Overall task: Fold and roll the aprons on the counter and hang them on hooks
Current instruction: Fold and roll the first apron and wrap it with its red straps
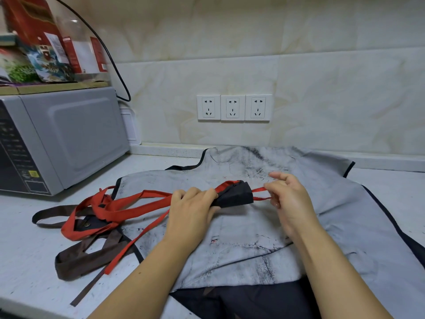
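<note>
A dark apron rolled into a tight bundle [234, 194] with red trim lies across the middle of the counter. My left hand [193, 208] grips its left end. My right hand [287, 194] pinches a thin red strap [258, 189] that runs out of the roll's right end. Long red straps [110, 210] trail left from the roll onto the counter. Under the roll a grey apron [253, 238] with dark smudges and black edging is spread flat. A dark apron [241, 300] shows beneath it at the front edge.
Brown straps [76, 259] lie tangled at the left front. A grey microwave [59, 139] stands at the left with boxes [46, 42] on top. Three wall sockets [234, 108] sit on the tiled backsplash. The white countertop [27, 238] is speckled.
</note>
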The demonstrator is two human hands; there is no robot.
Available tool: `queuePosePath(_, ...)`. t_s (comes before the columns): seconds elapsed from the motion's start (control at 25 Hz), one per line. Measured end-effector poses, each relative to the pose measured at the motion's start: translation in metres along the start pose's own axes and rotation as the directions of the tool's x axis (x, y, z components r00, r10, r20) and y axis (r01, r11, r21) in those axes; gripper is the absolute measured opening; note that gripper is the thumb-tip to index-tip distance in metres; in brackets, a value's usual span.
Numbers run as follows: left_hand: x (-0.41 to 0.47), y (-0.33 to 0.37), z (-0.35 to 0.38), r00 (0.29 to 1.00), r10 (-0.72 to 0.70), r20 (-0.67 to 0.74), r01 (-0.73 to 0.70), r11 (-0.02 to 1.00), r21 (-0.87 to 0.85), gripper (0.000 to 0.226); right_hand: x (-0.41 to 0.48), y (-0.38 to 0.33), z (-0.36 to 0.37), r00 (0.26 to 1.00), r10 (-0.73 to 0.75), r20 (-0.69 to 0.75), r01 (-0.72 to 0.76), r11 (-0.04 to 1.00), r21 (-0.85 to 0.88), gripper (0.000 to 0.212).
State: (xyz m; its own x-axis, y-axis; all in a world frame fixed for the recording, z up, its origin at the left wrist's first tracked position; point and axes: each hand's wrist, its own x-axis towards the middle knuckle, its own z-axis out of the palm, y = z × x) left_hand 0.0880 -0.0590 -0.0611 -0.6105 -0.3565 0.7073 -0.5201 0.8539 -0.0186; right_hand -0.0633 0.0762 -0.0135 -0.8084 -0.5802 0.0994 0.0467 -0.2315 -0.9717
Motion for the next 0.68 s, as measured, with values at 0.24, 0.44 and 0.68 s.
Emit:
queuePosePath(0.24,0.002,0.002,-0.002,0.999,-0.002,-0.052,-0.006,0.988,-0.153,0.022,0.004,-0.009,-0.013,0.989,-0.082,-0.125,0.117,0.944,0.308,0.030)
queuePosePath(0.44,0.006,0.008,0.000,0.989,0.144,-0.013,-0.145,0.985,-0.089,0.042,-0.009,-0.025,-0.013,0.964,-0.260,0.057,0.248,0.956,0.157,0.028)
queuePosePath(0.68,-0.010,0.032,0.001,0.946,0.318,-0.065,-0.319,0.948,-0.002,0.047,-0.017,-0.015,-0.001,0.911,-0.150,0.383,0.269,0.922,-0.279,0.020)
